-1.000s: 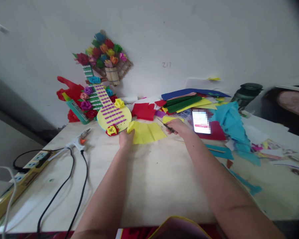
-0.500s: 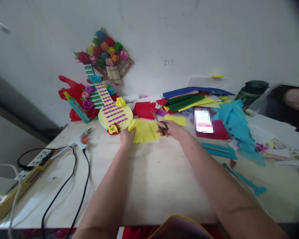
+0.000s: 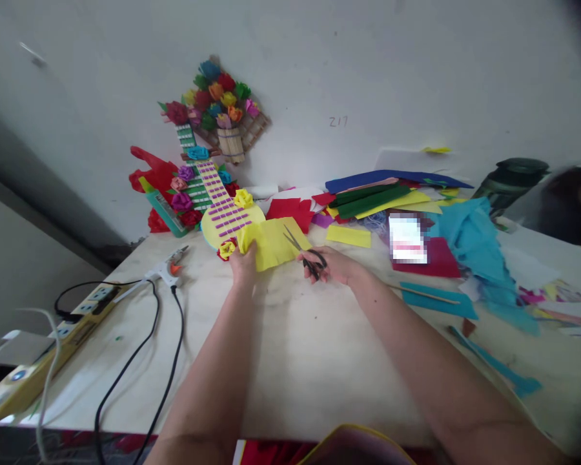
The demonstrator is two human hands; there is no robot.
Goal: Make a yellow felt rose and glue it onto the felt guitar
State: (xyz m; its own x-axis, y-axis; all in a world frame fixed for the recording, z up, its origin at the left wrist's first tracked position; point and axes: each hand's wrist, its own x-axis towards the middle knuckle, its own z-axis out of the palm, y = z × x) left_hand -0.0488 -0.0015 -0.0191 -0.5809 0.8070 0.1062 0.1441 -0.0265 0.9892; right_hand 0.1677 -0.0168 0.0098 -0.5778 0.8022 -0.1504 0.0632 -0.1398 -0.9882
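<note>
My left hand [image 3: 244,265] grips a sheet of yellow crepe paper [image 3: 274,244] by its left end, where the paper is bunched. Black-handled scissors [image 3: 314,260] are in my right hand [image 3: 336,265], fingers through the loops. Their slightly parted blades point up and left, over the right end of the paper. A guitar-shaped craft piece [image 3: 223,216] with paper roses stands just behind my left hand. To the right of the scissors lies a small yellow paper piece [image 3: 348,236].
A white glue gun [image 3: 167,272] with black cords and a power strip [image 3: 72,336] are at left, near a green glue bottle [image 3: 167,210]. Coloured sheets [image 3: 372,200] pile up behind. A phone [image 3: 407,239] and blue crepe paper [image 3: 469,226] lie at right.
The left end of the crepe paper has been lifted and tilted. My right hand has moved slightly down, and the scissors now show apart from the paper's lower edge. The view has shifted left.
</note>
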